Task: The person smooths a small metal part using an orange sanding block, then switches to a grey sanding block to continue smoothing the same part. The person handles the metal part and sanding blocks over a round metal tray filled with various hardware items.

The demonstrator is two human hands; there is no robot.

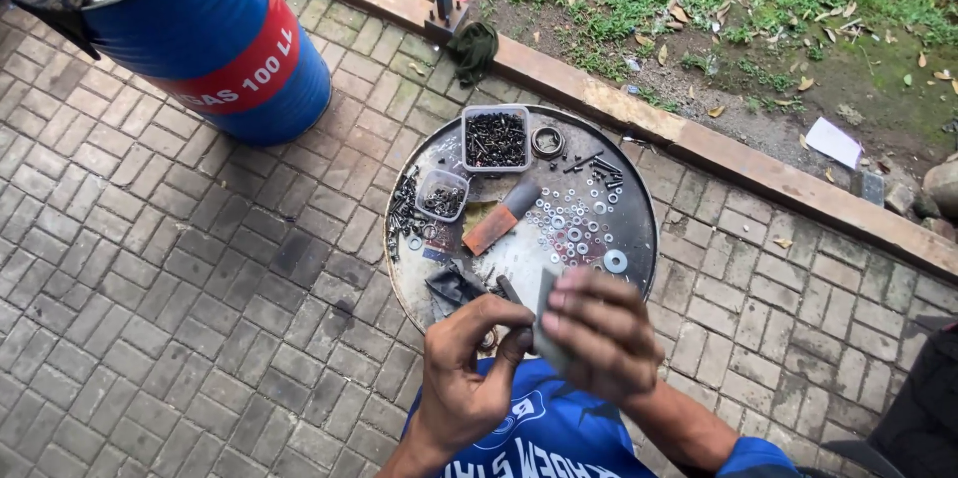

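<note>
While both hands work just below the round metal tray [639,229], left hand [464,378] pinches a small dark part, right hand [599,333] clamps a grey strip [547,323]. On tray: washers [579,229], two screw tubs [496,139], rust-orange block [491,230]. Blue drum [215,34] stands upper-left of tray.

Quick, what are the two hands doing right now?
Left hand: fingers curled shut, pinching a small dark piece too small to identify.
Right hand: closed around a folded grey sheet.

One round metal lid [639,201] carries two plastic tubs [495,139] [442,195] of screws, one blue drum [215,34] stands nearby.
</note>
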